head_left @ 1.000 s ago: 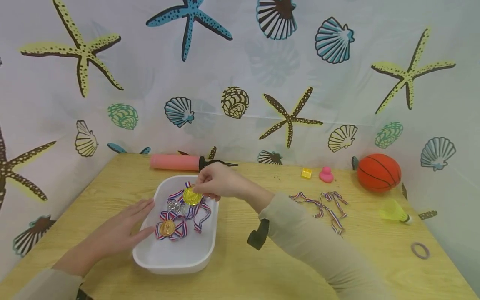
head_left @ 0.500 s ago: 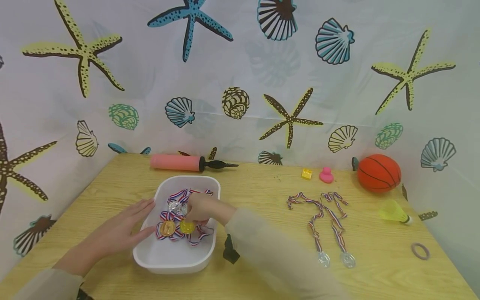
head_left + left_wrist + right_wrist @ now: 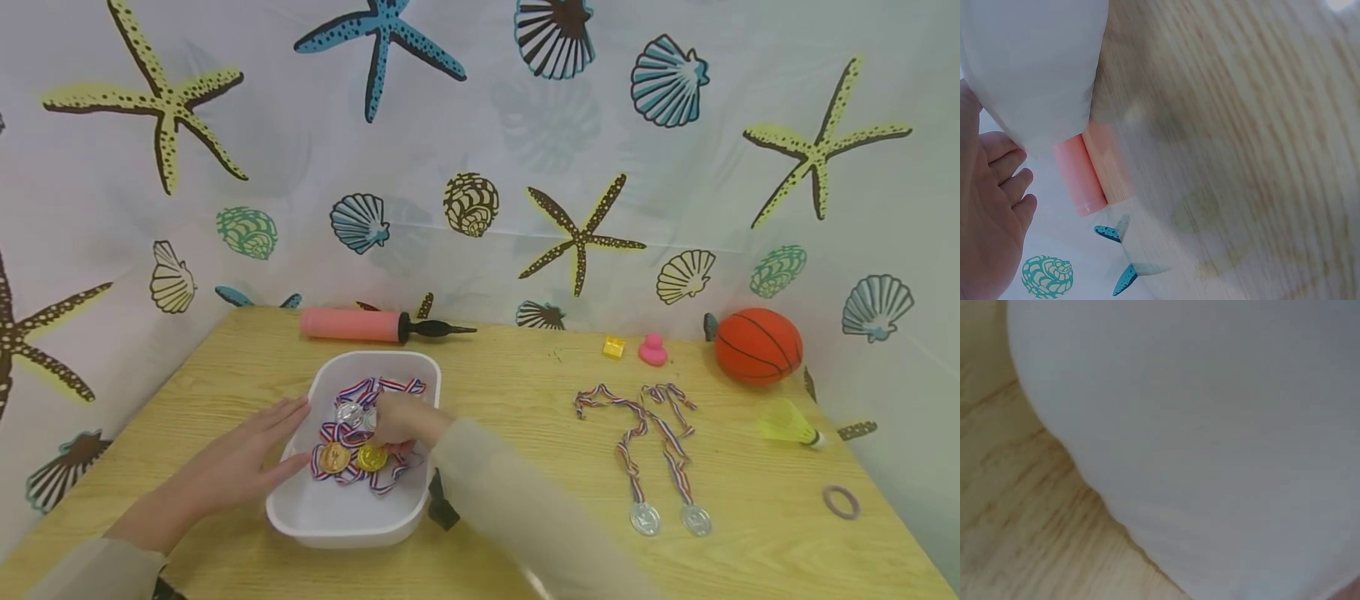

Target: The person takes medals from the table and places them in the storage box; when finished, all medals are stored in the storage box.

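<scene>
White plastic tub [image 3: 352, 521] sits on the wooden table [image 3: 525, 392], and my right hand [image 3: 401, 419] is down inside it, fingers curled around the gold medal [image 3: 371, 457] lying on the tangle of striped ribbons beside a bronze medal [image 3: 334, 457]. My left hand [image 3: 251, 454] lies flat, fingers straight, against the tub's left wall. Two silver medals [image 3: 667, 518] lie well right of the tub.

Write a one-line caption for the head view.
Left hand steadies white tray while right hand reaches among medals.
</scene>
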A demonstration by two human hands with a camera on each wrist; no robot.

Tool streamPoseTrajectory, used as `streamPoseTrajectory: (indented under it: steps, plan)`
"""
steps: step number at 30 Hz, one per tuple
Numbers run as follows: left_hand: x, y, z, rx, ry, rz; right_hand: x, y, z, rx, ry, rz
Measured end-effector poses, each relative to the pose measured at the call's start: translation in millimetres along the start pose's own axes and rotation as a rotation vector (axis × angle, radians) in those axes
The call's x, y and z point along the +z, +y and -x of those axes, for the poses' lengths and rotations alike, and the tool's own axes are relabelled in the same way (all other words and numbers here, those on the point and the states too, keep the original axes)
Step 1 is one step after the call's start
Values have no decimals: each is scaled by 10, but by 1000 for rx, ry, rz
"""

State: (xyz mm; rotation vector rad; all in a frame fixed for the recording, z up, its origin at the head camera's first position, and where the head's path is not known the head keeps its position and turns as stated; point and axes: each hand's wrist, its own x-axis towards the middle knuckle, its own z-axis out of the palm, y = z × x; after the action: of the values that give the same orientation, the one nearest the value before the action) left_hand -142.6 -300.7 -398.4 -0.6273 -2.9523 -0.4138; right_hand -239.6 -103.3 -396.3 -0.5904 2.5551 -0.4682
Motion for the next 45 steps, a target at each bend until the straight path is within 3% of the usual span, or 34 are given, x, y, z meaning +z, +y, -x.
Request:
streamPoseTrajectory:
  steps: [5,10,15,18,24,31,37,41,45]
  plan:
    - [11,2,-5,-7,-2,2,-247,18,248,-123,13,-94]
    - [9,9,-4,-20,-9,-4,-699,168,731,-306,67,-243]
    - [11,11,-14,-28,-17,-7,-1060,523,1334,-429,162,-366]
    - [19,12,-19,-27,-15,-8,-1149,861,1651,-438,229,-429]
    - [33,5,-12,-31,-23,-3,-1028,1668,2076,-295,338,-434]
    - [18,7,-29,-39,-30,1,-632,2419,2295,-128,349,-386]
    - [-2,23,-22,-34,-38,0,-275,2674,2342,-64,329,-305]
    - [-11,28,-14,-33,-28,-3,-130,2707,2321,-40,349,-234]
    - [-7,29,-19,-27,-21,-5,-59,2683,2283,47,360,-180]
